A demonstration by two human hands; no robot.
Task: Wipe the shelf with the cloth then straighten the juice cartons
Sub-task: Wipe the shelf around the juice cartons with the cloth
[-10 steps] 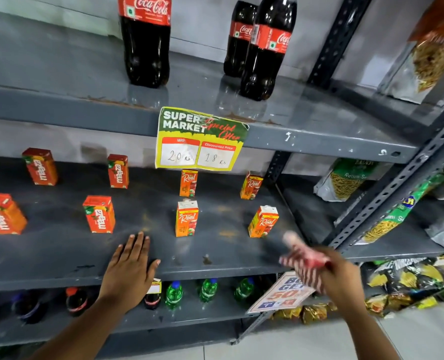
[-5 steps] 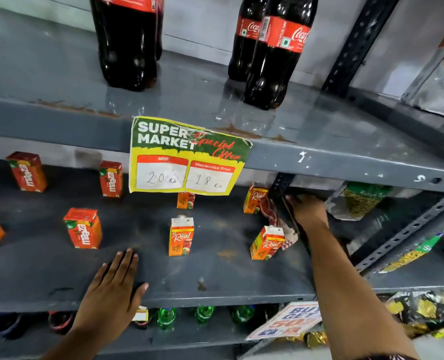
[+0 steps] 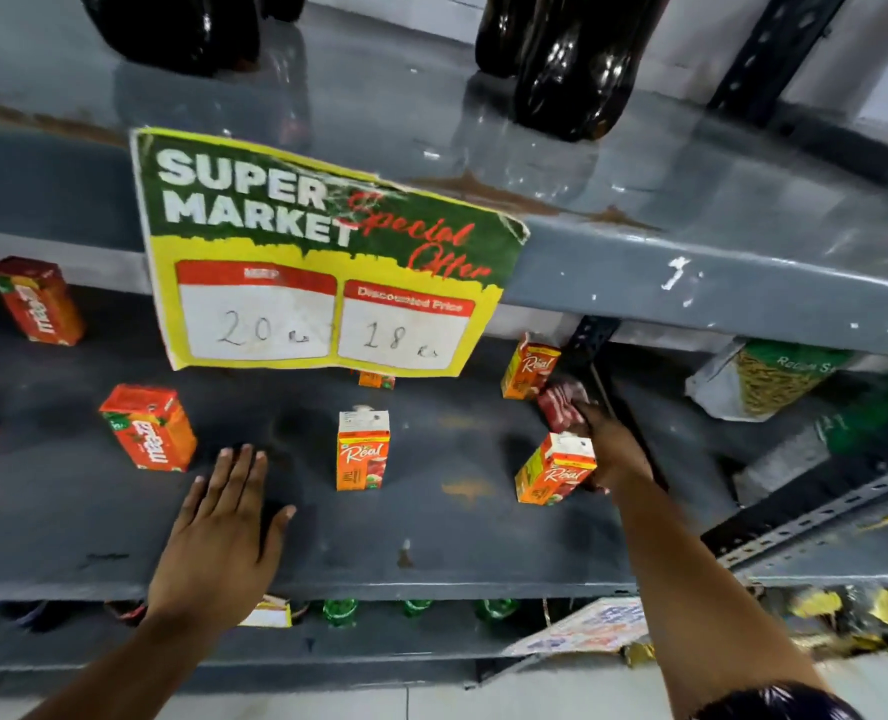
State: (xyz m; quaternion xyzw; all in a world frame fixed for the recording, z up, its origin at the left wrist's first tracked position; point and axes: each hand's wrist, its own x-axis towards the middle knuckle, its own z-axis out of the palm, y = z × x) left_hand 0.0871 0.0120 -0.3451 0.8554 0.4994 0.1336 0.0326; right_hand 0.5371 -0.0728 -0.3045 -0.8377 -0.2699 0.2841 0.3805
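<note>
On the grey middle shelf point(image 3: 457, 543) stand small orange juice cartons: one upright in the centre point(image 3: 362, 452), one tilted at the right point(image 3: 553, 470), one at the back right point(image 3: 529, 367). Red-orange mango cartons stand at the left point(image 3: 150, 427) and back left point(image 3: 36, 302). My right hand point(image 3: 613, 452) reaches to the shelf's right end, shut on a red-and-white striped cloth point(image 3: 562, 405) pressed on the shelf between the two right cartons. My left hand point(image 3: 222, 532) lies flat and open near the shelf's front edge.
A yellow and green price sign point(image 3: 322, 257) hangs from the upper shelf edge and hides part of one back carton. Dark cola bottles point(image 3: 577, 65) stand on the upper shelf. Snack bags point(image 3: 772, 379) lie on the right rack. Green bottles point(image 3: 340, 610) sit below.
My right hand carried the cloth from in front of the rack onto the shelf's right end and now presses it between the right cartons. My view moved closer. The left hand stays flat.
</note>
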